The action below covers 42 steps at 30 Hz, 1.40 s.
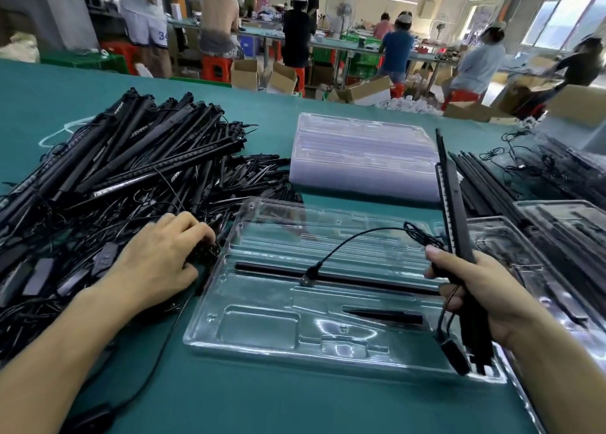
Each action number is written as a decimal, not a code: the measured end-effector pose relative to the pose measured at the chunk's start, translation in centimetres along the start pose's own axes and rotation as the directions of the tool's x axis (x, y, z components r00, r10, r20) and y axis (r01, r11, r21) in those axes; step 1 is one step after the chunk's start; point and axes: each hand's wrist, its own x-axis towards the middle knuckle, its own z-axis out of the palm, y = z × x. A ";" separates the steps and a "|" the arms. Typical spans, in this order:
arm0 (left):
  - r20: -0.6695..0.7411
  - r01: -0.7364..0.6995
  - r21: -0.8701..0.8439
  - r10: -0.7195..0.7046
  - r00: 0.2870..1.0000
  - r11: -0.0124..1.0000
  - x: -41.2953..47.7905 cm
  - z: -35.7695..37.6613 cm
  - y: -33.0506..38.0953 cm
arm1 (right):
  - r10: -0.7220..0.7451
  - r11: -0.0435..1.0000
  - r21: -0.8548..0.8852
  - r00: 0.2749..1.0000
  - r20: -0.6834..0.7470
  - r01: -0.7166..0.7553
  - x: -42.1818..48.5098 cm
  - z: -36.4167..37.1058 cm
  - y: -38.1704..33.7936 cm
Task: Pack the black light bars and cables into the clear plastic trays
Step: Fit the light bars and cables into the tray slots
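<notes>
While our right hand (475, 297) grasps long black light bars (451, 187) upright, clear plastic tray (259, 328) slots run crosswise, just left; our left hand (157, 256) clutches black cable tangle (211, 253).

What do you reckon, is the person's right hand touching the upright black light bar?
Touching. The head view shows the right hand curled round the light bar, low down.

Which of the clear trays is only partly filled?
The single tray at centre front: one black bar lies in its long slot. The stack behind looks empty; the trays at right hold more black parts.
</notes>
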 end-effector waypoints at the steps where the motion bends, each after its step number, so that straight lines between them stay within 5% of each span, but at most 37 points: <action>1: -0.019 0.004 0.008 -0.004 1.000 1.000 0.3 -0.4 0.5 | -0.013 1.000 0.014 1.000 0.008 0.013 -0.1 -0.1 -0.3; 4: -0.170 -0.044 -0.077 0.031 0.985 0.996 1.6 -2.5 4.0 | -0.065 0.989 0.142 0.992 0.107 0.050 -0.5 0.3 -1.3; 6: -0.163 -0.146 -0.296 0.100 0.981 0.944 2.5 -4.0 7.8 | -0.107 0.963 0.265 0.969 0.221 0.046 -0.9 1.4 -2.0; 10: -0.075 -0.256 -0.729 0.297 0.952 0.635 4.2 -5.2 15.1 | -0.154 0.932 0.363 0.908 0.391 0.002 -2.2 4.4 -2.6; 13: -0.090 -0.211 -0.872 0.278 0.956 0.442 4.7 -5.0 17.2 | -0.181 0.896 0.443 0.903 0.389 -0.011 -2.8 5.4 -2.5; 15: -0.182 -0.276 -0.872 0.257 0.949 0.404 4.6 -4.7 17.0 | -0.219 0.869 0.494 0.911 0.350 0.019 -2.8 5.2 -2.5; 18: -0.363 -0.369 -0.763 0.121 0.924 0.531 4.4 -4.0 15.5 | -0.194 0.893 0.447 0.941 0.278 0.052 -2.5 4.5 -2.3; 23: -0.348 -0.081 -0.818 -0.378 0.858 0.569 5.8 -4.2 11.4 | -0.199 0.933 0.327 0.974 0.111 0.154 -1.6 2.1 -1.5; 28: -0.201 0.123 -0.920 -0.716 0.669 0.373 8.1 -4.4 6.9 | -0.281 0.851 0.476 0.958 0.053 0.223 -1.5 0.5 -0.3; 35: 0.146 0.302 -0.952 -0.783 0.605 0.055 8.9 -0.3 3.4 | -0.268 0.827 0.522 0.963 0.038 0.210 -1.4 0.7 1.5; 42: 0.192 0.135 -0.981 -0.817 0.543 -0.141 9.1 -0.9 1.8 | -0.105 0.887 0.442 0.990 -0.092 0.135 -0.9 2.3 1.9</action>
